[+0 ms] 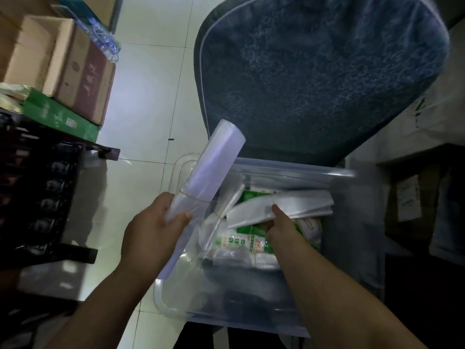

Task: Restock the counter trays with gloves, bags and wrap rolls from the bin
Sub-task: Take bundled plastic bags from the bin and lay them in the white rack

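A clear plastic bin [349,222] stands on the floor below me, holding bundled clear bags and green-and-white packets [241,241]. My left hand [151,230] grips a rolled bundle of clear plastic bags [214,162] tied with a rubber band, raised above the bin's left edge and pointing up and right. Inside the bin, my right hand [279,225] is closed on a second flat bundle of clear bags [297,205], lifted slightly above the packets. No counter trays are in view.
A blue padded chair [314,71] stands just behind the bin. Cardboard boxes [75,71] and a green box [57,114] sit on a dark rack [42,192] at the left. White floor tiles [148,96] lie between rack and bin. Dark shelving is at the right.
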A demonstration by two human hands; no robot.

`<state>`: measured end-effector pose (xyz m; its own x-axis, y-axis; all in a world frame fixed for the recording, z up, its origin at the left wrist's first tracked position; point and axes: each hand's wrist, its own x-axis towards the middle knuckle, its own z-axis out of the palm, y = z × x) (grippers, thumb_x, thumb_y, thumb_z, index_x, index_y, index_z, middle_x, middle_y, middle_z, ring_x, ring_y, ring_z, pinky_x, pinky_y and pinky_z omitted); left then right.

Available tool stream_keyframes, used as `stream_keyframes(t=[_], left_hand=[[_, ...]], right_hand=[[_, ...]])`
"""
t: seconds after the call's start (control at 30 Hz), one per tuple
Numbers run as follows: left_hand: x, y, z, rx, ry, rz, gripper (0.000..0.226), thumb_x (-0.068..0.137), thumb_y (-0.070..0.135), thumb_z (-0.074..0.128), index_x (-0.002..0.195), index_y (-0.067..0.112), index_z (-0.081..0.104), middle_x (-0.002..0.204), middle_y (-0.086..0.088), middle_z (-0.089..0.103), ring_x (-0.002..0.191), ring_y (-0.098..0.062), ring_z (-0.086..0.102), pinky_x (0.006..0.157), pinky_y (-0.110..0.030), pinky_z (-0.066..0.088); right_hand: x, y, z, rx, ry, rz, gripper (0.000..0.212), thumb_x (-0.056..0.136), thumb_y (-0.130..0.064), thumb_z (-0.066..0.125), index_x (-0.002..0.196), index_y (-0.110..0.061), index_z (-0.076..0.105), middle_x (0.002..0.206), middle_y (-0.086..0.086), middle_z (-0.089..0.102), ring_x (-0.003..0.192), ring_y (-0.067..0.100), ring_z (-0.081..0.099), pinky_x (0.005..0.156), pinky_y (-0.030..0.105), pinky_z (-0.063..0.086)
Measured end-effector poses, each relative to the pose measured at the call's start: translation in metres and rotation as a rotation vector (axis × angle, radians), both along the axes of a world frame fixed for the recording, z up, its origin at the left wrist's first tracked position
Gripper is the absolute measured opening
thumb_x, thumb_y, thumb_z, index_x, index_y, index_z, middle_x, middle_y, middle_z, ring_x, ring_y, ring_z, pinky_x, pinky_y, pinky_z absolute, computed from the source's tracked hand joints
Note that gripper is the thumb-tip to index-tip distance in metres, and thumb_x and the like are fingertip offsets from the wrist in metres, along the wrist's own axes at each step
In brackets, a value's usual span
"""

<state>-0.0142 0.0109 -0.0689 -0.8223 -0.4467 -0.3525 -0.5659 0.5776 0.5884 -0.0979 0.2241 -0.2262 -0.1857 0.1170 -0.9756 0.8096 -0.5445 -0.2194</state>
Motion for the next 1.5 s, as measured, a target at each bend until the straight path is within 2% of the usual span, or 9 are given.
stream_keyframes(t=[0.13,0.23,0.43,0.6,0.83,0.97,1.1,1.23,1.5], left_hand=[[-0.004,0.000,0.011,-0.016,-0.006,-0.007,0.011,0.085,0.032,0.062,0.082,0.035,0.051,0.068,0.010,0.061,0.065,-0.003,0.056,0.052,-0.022,0.036],[-0.008,0.000,0.019,-0.013,-0.022,-0.041,0.013,0.084,0.032,0.061,0.079,0.035,0.050,0.067,0.010,0.060,0.064,-0.001,0.054,0.051,-0.022,0.034],[-0.009,0.003,0.034,-0.005,-0.034,-0.131,0.011,0.085,0.031,0.059,0.081,0.034,0.049,0.068,0.011,0.059,0.065,-0.003,0.054,0.052,-0.023,0.037],[-0.013,0.009,0.053,0.049,-0.007,-0.215,0.009,0.082,0.031,0.061,0.087,0.037,0.055,0.073,0.009,0.064,0.068,-0.007,0.057,0.063,-0.028,0.047],[-0.008,0.017,0.097,0.147,0.124,-0.420,0.014,0.081,0.033,0.061,0.076,0.044,0.052,0.070,0.013,0.062,0.065,-0.005,0.056,0.054,-0.026,0.040],[0.003,0.030,0.126,0.239,0.198,-0.495,0.020,0.078,0.028,0.066,0.075,0.042,0.053,0.070,0.017,0.061,0.068,-0.004,0.057,0.060,-0.026,0.044],[0.016,0.061,0.145,0.312,0.228,-0.598,0.020,0.078,0.025,0.067,0.070,0.037,0.053,0.068,0.015,0.061,0.066,0.000,0.054,0.052,-0.021,0.037],[0.037,0.112,0.164,0.402,0.196,-0.741,0.011,0.079,0.030,0.066,0.072,0.033,0.058,0.069,0.011,0.064,0.067,-0.006,0.058,0.053,-0.026,0.039],[0.100,0.230,0.212,0.612,0.258,-1.083,0.007,0.081,0.023,0.068,0.077,0.027,0.065,0.072,0.015,0.069,0.061,0.002,0.062,0.048,-0.015,0.043]], right_hand=[[-0.008,0.005,0.008,-0.035,-0.047,-0.085,0.038,0.090,-0.023,0.061,0.122,-0.004,0.053,0.123,0.015,0.060,0.113,0.030,0.056,0.102,0.045,0.040],[-0.003,0.013,0.019,0.030,0.003,-0.030,0.027,0.089,-0.014,0.062,0.113,-0.004,0.056,0.123,0.015,0.061,0.104,0.030,0.059,0.103,0.047,0.040],[0.028,0.036,0.057,0.131,0.184,0.128,0.027,0.092,-0.002,0.053,0.119,-0.005,0.052,0.104,0.016,0.060,0.081,0.025,0.059,0.084,0.042,0.048],[0.056,0.064,0.104,0.264,0.315,0.246,0.028,0.089,-0.004,0.058,0.116,-0.004,0.057,0.106,0.016,0.064,0.098,0.035,0.059,0.084,0.044,0.049],[0.103,0.079,0.213,0.521,0.540,0.234,0.008,0.085,-0.010,0.064,0.092,-0.015,0.063,0.090,0.008,0.069,0.081,0.023,0.063,0.062,0.032,0.051],[0.152,0.085,0.284,0.688,0.613,0.126,0.004,0.086,-0.014,0.065,0.088,-0.018,0.063,0.090,0.006,0.068,0.079,0.021,0.063,0.058,0.031,0.050],[0.215,0.101,0.342,0.871,0.641,0.008,0.000,0.086,-0.020,0.064,0.087,-0.020,0.064,0.085,-0.004,0.068,0.073,0.012,0.063,0.043,0.013,0.045],[0.284,0.127,0.383,1.023,0.617,-0.140,0.007,0.087,-0.016,0.063,0.081,-0.011,0.062,0.084,0.014,0.067,0.074,0.026,0.062,0.063,0.035,0.048],[0.408,0.191,0.410,1.124,0.592,-0.571,0.004,0.088,-0.014,0.062,0.085,-0.014,0.064,0.083,0.006,0.070,0.072,0.020,0.065,0.060,0.031,0.053]])
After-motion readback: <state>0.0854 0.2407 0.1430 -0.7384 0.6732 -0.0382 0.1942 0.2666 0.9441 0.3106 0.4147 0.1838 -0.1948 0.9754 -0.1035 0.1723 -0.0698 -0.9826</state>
